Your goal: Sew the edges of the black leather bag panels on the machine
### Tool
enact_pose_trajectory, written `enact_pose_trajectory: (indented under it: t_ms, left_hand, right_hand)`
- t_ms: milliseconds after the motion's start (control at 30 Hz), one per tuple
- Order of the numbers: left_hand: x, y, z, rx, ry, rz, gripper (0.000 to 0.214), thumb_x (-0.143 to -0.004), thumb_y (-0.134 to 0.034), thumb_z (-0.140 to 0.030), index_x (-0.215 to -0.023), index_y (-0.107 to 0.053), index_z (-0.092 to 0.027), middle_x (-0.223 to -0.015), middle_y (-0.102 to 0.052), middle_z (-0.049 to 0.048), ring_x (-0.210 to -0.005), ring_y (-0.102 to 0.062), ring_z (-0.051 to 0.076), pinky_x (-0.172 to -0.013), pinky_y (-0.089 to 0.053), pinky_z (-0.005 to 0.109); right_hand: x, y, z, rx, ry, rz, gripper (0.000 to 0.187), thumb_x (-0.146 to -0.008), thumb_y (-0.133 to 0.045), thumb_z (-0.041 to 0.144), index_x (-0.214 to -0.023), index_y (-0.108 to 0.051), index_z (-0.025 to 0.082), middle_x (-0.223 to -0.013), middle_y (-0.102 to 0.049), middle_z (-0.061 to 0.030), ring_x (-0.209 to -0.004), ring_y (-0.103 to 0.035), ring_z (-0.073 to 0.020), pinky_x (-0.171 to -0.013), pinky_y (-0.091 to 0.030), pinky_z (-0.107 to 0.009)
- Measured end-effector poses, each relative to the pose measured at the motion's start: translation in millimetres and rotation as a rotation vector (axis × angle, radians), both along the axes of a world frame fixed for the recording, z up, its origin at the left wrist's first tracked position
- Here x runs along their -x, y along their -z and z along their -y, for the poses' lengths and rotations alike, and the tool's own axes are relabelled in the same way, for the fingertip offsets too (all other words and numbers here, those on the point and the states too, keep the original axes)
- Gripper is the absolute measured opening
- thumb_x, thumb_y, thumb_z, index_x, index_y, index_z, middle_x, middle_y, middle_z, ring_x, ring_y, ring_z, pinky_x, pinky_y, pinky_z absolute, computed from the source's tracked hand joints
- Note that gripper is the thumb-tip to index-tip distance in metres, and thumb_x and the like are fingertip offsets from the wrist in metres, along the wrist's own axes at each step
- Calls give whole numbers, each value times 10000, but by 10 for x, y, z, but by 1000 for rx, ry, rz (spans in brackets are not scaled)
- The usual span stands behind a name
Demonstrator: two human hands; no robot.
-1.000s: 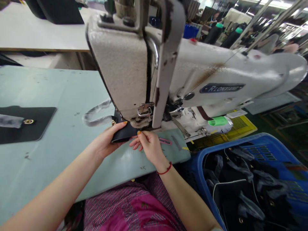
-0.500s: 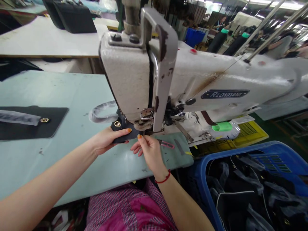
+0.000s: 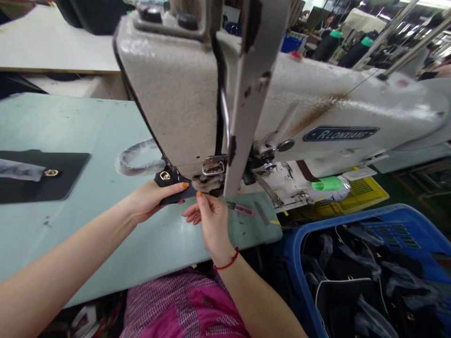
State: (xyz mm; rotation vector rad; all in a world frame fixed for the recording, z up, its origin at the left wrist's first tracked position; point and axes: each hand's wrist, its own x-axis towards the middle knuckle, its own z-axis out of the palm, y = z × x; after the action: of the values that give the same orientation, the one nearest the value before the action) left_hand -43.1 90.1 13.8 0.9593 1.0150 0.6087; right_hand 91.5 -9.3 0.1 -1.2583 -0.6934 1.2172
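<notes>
My left hand grips the near-left edge of a black leather bag panel, thumb on top and fingers beneath. A gold-coloured metal fitting sits on the panel beside my thumb, and a plastic-wrapped handle curves away behind it. The panel's far part disappears under the head of a white sewing machine. Close to the presser foot, my right hand pinches the panel's near edge between thumb and forefinger, its other fingers loosely curled. The needle itself is hidden.
Pink-handled thread snips lie on the pale green table, right of my right hand. Another black panel with a wrapped handle lies at left. A blue basket of black pieces stands at lower right, near a yellow crate.
The camera has come closer to the machine, so its head looks larger. Both hands keep their hold on the panel at the presser foot and appear slightly further left in view.
</notes>
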Motion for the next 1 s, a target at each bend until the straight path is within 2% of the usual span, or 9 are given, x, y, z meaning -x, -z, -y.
enact_pose_trajectory:
  t_ms: [200, 500, 633, 800, 1000]
  left_hand:
    - [-17, 7, -11, -55, 15, -1, 296, -633, -851, -256, -884, -771, -122, -895, -772, 116, -738, -657, 195, -624, -557, 276]
    - [-15, 42, 41, -37, -42, 36, 304, -635, -832, -238, -899, -756, -110, -861, -767, 99, -689, -634, 173, -578, -530, 243]
    - [-42, 35, 97, -20, -112, 51, 313, -614, -839, -218, -895, -755, -108, -845, -767, 96, -683, -637, 172, -591, -533, 251]
    - [-85, 14, 212, 0, -210, 83, 295, -577, -859, -211, -831, -749, -109, -658, -721, 47, -571, -589, 144, -517, -485, 225]
    - [-168, 10, 427, 19, -346, 143, 318, -593, -882, -249, -836, -729, -112, -727, -737, 35, -553, -590, 120, -499, -480, 203]
  right_hand:
    - [157, -3, -41, 22, 102, -50, 479, -945, -469, 434, -571, -604, 167, -568, -685, -33, -434, -587, -93, -425, -391, -174]
    - [196, 4, -63, 24, 132, -40, 482, -960, -458, 414, -574, -612, 170, -554, -671, -20, -423, -578, -91, -420, -392, -179]
    - [188, -5, -68, 1, 119, -27, 495, -969, -450, 413, -566, -604, 169, -542, -661, -20, -415, -571, -95, -421, -393, -187]
    - [178, -3, -70, -16, 115, -44, 500, -964, -452, 396, -541, -597, 172, -515, -640, -13, -393, -543, -89, -412, -372, -190]
    - [113, -30, -45, 21, 64, -97, 463, -938, -469, 371, -528, -571, 179, -493, -628, 2, -374, -497, -79, -411, -368, -189]
